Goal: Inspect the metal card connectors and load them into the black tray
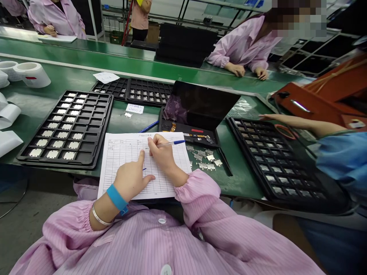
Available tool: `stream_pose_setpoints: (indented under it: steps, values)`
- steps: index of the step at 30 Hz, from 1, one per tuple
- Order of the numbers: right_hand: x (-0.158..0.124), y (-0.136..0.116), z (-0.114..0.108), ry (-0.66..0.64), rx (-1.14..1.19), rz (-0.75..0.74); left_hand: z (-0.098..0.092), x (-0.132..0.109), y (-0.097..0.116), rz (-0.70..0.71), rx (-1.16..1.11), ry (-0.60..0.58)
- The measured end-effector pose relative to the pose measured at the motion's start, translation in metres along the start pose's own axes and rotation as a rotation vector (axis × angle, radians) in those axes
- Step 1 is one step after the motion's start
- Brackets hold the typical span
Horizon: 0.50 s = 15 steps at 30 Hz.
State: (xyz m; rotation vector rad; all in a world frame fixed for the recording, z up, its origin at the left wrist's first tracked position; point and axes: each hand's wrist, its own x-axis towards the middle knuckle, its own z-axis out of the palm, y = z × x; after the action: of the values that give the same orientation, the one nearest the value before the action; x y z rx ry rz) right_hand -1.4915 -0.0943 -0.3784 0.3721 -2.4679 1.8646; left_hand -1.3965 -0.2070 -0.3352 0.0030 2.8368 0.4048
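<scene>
A printed form sheet (pixel 123 152) with a ruled table lies on the green bench in front of me. My right hand (pixel 161 152) is closed around a blue pen (pixel 174 143) whose tip rests on the sheet. My left hand (pixel 132 180) rests on the paper, index finger stretched out and pointing at a row, the other fingers curled; a blue wristband and a silver bangle sit on that wrist. A second blue pen (pixel 149 126) lies above the sheet.
A black compartment tray (pixel 94 126) with several small metal parts stands at left, more trays (pixel 137 91) behind. Loose metal parts (pixel 205 158) lie beside an open black case (pixel 200 103). At right a co-worker's arm (pixel 292 122) reaches over another tray (pixel 275 164). White tape rolls (pixel 30 74) sit far left.
</scene>
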Motion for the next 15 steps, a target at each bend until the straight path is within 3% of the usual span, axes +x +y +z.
stream_pose_setpoints:
  steps: [15]
  values:
    - [0.0000, -0.0002, 0.0010, -0.021, -0.011, -0.009, 0.0019, 0.0007, -0.0021, -0.006, -0.004, -0.002]
